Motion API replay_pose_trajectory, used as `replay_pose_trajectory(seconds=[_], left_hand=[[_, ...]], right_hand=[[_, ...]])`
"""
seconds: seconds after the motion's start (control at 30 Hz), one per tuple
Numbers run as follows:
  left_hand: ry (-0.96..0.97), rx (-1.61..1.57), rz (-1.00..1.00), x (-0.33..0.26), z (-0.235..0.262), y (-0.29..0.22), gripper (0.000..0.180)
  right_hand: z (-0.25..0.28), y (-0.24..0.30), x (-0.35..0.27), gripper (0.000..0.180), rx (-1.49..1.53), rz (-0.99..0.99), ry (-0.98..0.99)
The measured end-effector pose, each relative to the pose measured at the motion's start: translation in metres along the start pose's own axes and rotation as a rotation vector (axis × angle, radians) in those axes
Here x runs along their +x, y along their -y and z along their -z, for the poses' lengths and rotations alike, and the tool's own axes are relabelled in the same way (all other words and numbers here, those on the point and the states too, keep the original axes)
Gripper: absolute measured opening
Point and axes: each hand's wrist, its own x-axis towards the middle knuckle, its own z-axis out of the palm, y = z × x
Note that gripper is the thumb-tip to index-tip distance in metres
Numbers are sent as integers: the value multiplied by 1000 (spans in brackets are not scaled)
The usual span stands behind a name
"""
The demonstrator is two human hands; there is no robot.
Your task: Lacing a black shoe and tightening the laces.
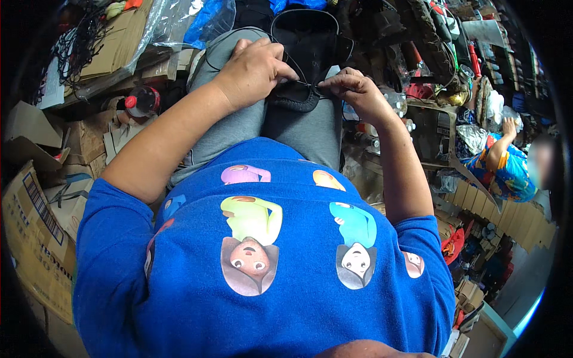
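A black shoe-like piece with a curved, ridged edge rests across my lap, between my knees. Its exact kind is hard to make out. My left hand is closed, with thumb and forefinger pinching a thin dark thread just left of the piece. On its other side, my right hand has its fingers pressed together at the curved edge, where the thread runs into them. Whether a needle is also in those fingers is too small to tell.
A bottle with a red cap lies left of my leg, near cardboard boxes. Clear plastic sheeting covers cardboard at the upper left. Bottles and tools crowd the right. Another person in a bright patterned shirt is at far right.
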Motion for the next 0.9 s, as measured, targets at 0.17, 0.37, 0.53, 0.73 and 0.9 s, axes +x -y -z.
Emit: replay_pose_trajectory(seconds=[0.17,0.37,0.53,0.73,0.9], left_hand=[[16,22,8,0,-1,-1,21],[44,-13,3,8,-4,0,18],[99,-49,-175,27,-6,14,14],[84,-23,-108,-5,-1,-2,21],[67,-38,-30,0,-1,0,24]], right_hand=[[-1,-2,1,33,-4,-7,-19],[0,0,2,33,184,-48,38],[1,2,8,32,173,-59,67],[-10,1,-10,28,47,-34,-20],[-16,3,-12,25,365,-172,-67]])
